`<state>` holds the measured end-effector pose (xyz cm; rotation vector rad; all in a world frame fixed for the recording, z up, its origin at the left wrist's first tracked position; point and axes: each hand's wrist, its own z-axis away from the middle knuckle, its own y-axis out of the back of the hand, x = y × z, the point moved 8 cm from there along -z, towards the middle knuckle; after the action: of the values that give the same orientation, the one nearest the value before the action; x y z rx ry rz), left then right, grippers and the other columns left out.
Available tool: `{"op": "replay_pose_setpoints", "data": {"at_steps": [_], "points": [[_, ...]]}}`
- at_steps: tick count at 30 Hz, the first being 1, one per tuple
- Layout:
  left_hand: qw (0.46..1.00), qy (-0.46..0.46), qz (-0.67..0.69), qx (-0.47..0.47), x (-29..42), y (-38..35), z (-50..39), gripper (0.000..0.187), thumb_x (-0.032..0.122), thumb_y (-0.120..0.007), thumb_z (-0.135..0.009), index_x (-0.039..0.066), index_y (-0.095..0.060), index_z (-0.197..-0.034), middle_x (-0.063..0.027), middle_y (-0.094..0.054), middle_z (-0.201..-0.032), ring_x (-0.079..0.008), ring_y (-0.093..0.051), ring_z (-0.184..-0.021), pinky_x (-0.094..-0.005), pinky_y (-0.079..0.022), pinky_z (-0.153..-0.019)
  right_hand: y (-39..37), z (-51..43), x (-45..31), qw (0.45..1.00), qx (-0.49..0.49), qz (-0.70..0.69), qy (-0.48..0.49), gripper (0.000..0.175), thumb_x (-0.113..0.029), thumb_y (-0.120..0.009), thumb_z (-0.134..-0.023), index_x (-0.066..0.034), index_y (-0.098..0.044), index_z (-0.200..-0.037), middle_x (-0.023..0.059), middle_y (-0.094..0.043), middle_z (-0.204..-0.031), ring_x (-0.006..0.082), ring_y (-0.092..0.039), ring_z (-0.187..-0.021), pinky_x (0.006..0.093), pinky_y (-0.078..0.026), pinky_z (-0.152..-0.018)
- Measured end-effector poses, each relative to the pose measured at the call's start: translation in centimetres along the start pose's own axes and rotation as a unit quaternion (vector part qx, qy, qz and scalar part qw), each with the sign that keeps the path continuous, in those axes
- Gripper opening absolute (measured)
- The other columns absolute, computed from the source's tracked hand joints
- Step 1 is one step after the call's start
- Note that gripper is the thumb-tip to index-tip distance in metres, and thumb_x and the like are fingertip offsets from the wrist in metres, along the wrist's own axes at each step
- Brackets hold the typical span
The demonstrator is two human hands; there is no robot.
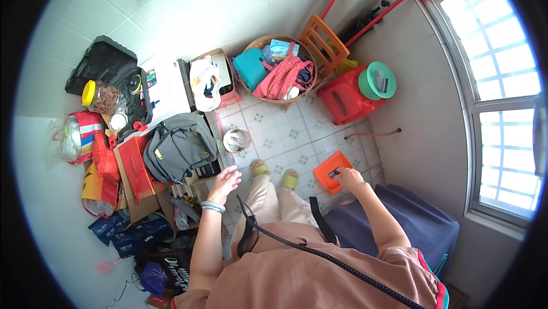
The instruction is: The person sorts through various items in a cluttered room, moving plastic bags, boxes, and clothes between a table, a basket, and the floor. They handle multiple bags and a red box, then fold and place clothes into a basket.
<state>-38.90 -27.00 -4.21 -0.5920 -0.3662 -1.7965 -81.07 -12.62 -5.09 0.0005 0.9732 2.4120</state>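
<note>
My right hand (350,179) is over an orange plastic tray (327,161) to the right of my legs. Its fingertips pinch a small dark object (334,173), too small to name more exactly. My left hand (227,182) hangs in the air left of my legs, fingers apart and nothing in them. A pale bangle (212,206) circles that wrist. Just beyond the left hand, a clear round container (236,140) with whitish contents stands on the tiled floor (295,133). A grey backpack (182,148) lies to the left of this hand.
A wicker basket (282,100) holds clothes and a teal case. Close by are a red plastic stool (349,97) with green basins (387,82) and a wooden chair (327,43). An open black tool case (102,62) lies left. Dark blue cloth (421,219) covers something at right.
</note>
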Motion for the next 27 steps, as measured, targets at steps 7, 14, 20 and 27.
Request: {"op": "replay_pose_setpoints", "data": {"at_steps": [7,14,20,27], "points": [[0.999,-0.050,0.011,0.018,6.3,2.1,-14.8,0.052,0.028,-0.068,-0.091,0.010,-0.048,-0.135,-0.0010,-0.063,-0.108,-0.0096,-0.058,-0.091,-0.0257,-0.046,-0.078,0.2,-5.5,-3.2,0.998,-0.055,-0.032,0.001,0.036,-0.033,-0.054,-0.091,-0.0078,-0.060,-0.116,0.0174,-0.067,-0.108,0.0346,-0.064,-0.102,0.0450,-0.050,-0.087],[0.978,-0.025,-0.194,0.067,10.1,2.7,-32.3,0.088,0.055,-0.060,-0.088,-0.003,-0.027,-0.146,-0.0256,-0.045,-0.141,-0.0342,-0.044,-0.132,-0.0379,-0.033,-0.110,5.7,-15.5,-3.7,0.994,-0.032,-0.078,-0.067,0.046,-0.031,-0.056,-0.090,-0.0062,-0.052,-0.129,0.0203,-0.067,-0.106,0.0372,-0.063,-0.101,0.0457,-0.050,-0.088],[0.988,-0.034,-0.113,0.098,17.9,5.0,-42.9,0.100,0.062,-0.057,-0.085,-0.007,-0.021,-0.148,-0.0300,-0.029,-0.150,-0.0358,-0.033,-0.140,-0.0383,-0.025,-0.115,4.4,-32.2,2.5,0.986,0.018,-0.160,-0.043,0.071,-0.038,-0.062,-0.087,-0.0005,-0.036,-0.141,0.0219,-0.063,-0.118,0.0334,-0.060,-0.112,0.0396,-0.046,-0.096],[0.987,-0.059,-0.146,0.040,23.7,4.0,-54.7,0.101,0.065,-0.055,-0.085,-0.007,-0.022,-0.148,-0.0286,-0.030,-0.150,-0.0359,-0.034,-0.139,-0.0374,-0.026,-0.114,4.0,-47.8,8.0,0.877,0.078,-0.292,-0.373,0.064,-0.048,-0.061,-0.088,-0.0065,-0.045,-0.134,0.0063,-0.060,-0.090,0.0219,-0.059,-0.090,0.0348,-0.046,-0.070]]}}
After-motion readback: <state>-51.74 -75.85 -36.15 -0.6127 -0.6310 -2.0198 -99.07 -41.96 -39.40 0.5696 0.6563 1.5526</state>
